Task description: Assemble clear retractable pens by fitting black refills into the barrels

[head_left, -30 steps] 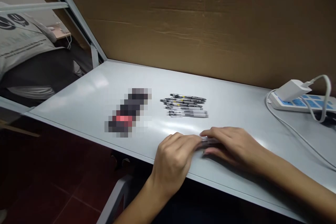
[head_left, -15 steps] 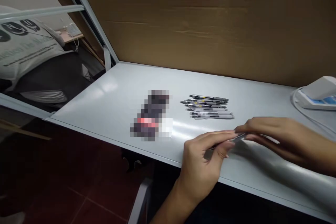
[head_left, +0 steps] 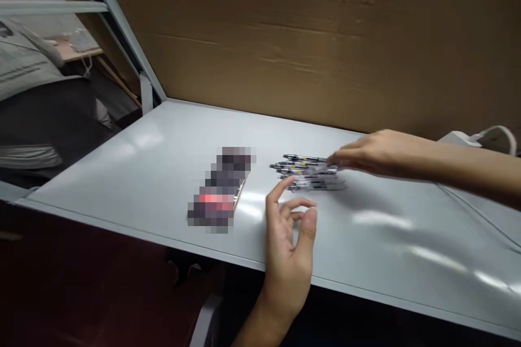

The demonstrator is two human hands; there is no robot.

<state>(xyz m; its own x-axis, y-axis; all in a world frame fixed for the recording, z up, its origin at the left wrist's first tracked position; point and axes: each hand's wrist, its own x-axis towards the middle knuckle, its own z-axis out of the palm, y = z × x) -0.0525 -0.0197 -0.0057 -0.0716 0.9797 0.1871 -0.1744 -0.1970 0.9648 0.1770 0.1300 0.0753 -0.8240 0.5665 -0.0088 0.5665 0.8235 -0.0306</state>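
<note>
A small pile of several pens (head_left: pixel 311 174) lies in the middle of the white table (head_left: pixel 163 152). My right hand (head_left: pixel 376 154) reaches in from the right, its fingertips at the pile's right end. It is smeared by motion, so I cannot make out whether a pen is in its fingers. My left hand (head_left: pixel 291 230) hovers over the table's front edge, just in front of the pile. Its fingers are loosely curled and apart, with nothing in them.
A dark, pixelated object with a red band (head_left: pixel 220 190) lies left of the pens. A white charger with its cable (head_left: pixel 484 138) sits at the far right. A cardboard wall (head_left: pixel 285 38) closes the back. Another person (head_left: pixel 32 97) sits beyond the table's left end.
Both hands held one pen near the front edge. My right hand has since moved back to the pile, and my left hand has let go and now hangs open.
</note>
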